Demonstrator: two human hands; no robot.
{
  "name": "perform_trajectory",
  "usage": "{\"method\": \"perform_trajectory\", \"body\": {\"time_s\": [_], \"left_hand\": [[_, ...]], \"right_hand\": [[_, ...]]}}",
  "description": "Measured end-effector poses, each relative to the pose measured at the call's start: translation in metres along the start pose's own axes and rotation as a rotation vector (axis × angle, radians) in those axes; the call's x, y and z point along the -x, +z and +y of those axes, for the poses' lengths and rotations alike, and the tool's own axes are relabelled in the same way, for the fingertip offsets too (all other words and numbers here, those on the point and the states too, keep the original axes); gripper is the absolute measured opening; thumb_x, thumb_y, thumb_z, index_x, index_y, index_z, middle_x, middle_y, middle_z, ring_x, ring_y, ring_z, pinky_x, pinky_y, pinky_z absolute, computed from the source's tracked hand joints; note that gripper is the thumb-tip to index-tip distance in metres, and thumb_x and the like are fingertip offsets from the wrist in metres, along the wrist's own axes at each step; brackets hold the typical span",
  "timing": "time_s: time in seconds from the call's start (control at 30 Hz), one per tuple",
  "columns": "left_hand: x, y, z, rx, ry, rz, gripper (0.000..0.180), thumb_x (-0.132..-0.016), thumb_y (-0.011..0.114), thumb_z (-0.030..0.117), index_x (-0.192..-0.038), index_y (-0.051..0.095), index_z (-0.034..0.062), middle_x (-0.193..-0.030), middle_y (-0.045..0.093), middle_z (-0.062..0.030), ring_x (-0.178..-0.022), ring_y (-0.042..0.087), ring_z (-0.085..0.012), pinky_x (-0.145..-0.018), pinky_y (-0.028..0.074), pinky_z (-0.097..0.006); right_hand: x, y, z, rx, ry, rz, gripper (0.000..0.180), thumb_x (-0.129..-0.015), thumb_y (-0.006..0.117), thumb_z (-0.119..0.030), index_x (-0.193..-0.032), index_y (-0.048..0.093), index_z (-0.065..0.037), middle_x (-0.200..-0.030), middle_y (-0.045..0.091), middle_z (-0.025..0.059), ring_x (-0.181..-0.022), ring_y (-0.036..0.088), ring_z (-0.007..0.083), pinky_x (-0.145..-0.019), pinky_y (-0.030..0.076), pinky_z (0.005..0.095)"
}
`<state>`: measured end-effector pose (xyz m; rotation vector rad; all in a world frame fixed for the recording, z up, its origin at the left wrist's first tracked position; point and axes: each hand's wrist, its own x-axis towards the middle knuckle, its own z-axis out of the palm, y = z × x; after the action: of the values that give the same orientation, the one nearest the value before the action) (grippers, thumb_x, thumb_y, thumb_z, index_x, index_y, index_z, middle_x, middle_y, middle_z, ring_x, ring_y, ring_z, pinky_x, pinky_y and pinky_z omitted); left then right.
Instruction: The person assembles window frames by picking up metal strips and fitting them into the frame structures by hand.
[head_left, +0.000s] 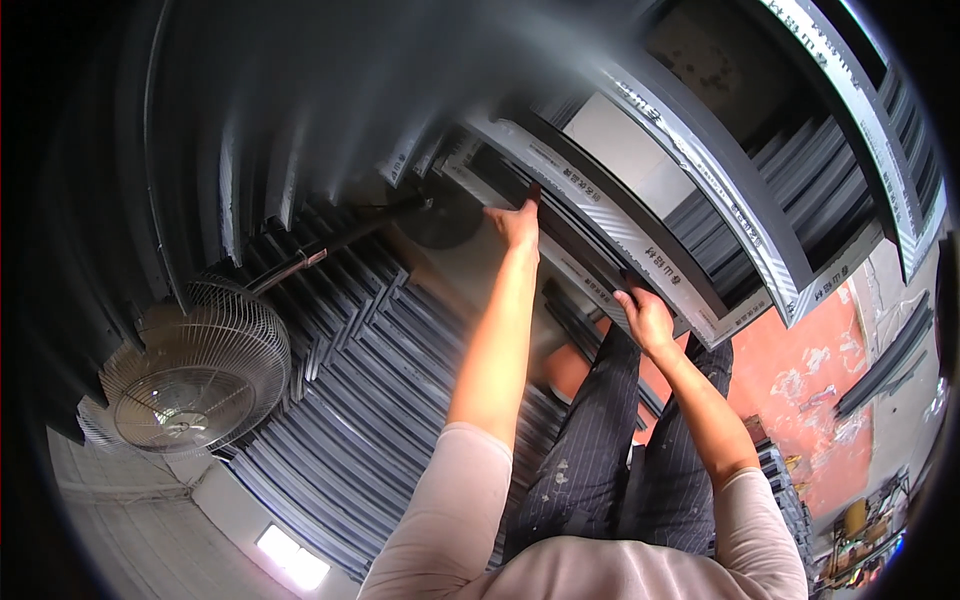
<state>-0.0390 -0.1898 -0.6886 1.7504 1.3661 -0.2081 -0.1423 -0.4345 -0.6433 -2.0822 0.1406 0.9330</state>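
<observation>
A long dark grey metal frame, with printed white film along its face, lies across the space ahead of me. My left hand is closed on the frame's inner bar toward its far left end, with the thumb sticking out to the left. Further right and nearer to me, my right hand grips the same bar close to the frame's near right corner. The undersides of both hands' fingers are hidden behind the bar.
More filmed frames stand beyond at upper right. Many dark metal profiles are stacked at left, beside a caged standing fan. A reddish-orange painted patch covers the floor at right. Loose dark bars lie past it.
</observation>
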Motion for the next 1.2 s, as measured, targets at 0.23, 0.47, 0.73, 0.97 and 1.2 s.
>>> {"method": "perform_trajectory", "body": {"time_s": [0.23,0.47,0.73,0.97,1.2], "left_hand": [[0.006,0.013,0.007,-0.041,-0.044,0.049,0.105,-0.08,0.072,0.02,-0.146,-0.004,-0.0117,-0.152,0.016,-0.0326,-0.142,0.024,-0.0367,-0.118,0.02,-0.039],[-0.007,0.015,0.008,0.025,0.053,0.096,0.087,-0.08,0.074,0.011,-0.145,0.019,-0.0053,-0.144,0.041,-0.0204,-0.125,0.047,-0.0278,-0.106,0.036,-0.036],[0.013,0.018,0.029,-0.005,-0.158,0.148,0.062,-0.086,0.045,0.0,-0.141,0.015,-0.0024,-0.145,0.035,-0.0243,-0.126,0.046,-0.0303,-0.107,0.037,-0.04],[0.002,0.017,0.011,0.093,-0.164,0.096,0.097,-0.085,0.07,0.025,-0.149,0.002,0.0015,-0.15,0.031,-0.0156,-0.13,0.041,-0.0291,-0.109,0.035,-0.045],[0.009,0.024,0.015,0.249,-0.202,0.067,0.099,-0.082,0.074,0.022,-0.15,0.003,0.0048,-0.15,0.031,-0.0135,-0.13,0.041,-0.0271,-0.11,0.035,-0.044]], "right_hand": [[-0.018,0.017,0.023,-0.05,-0.043,0.033,0.043,-0.091,0.062,-0.036,-0.119,0.063,-0.004,-0.116,0.063,0.0218,-0.111,0.056,0.0386,-0.097,0.043,0.0414],[-0.025,0.021,0.015,0.174,-0.115,0.234,0.035,-0.09,0.061,-0.034,-0.11,0.064,-0.005,-0.105,0.065,0.0195,-0.101,0.059,0.0392,-0.086,0.047,0.0439],[-0.026,0.032,0.003,-0.083,0.108,0.25,0.026,-0.088,0.061,-0.03,-0.099,0.064,-0.008,-0.097,0.064,0.016,-0.091,0.059,0.0378,-0.078,0.047,0.0471],[-0.026,0.053,0.016,0.059,-0.041,0.521,0.019,-0.086,0.062,-0.031,-0.094,0.066,-0.013,-0.096,0.066,0.0116,-0.09,0.061,0.0346,-0.077,0.049,0.0453],[-0.026,0.054,0.032,-0.061,-0.101,0.421,0.021,-0.085,0.062,-0.03,-0.098,0.067,-0.014,-0.097,0.066,0.0119,-0.093,0.061,0.034,-0.081,0.049,0.0437]]}}
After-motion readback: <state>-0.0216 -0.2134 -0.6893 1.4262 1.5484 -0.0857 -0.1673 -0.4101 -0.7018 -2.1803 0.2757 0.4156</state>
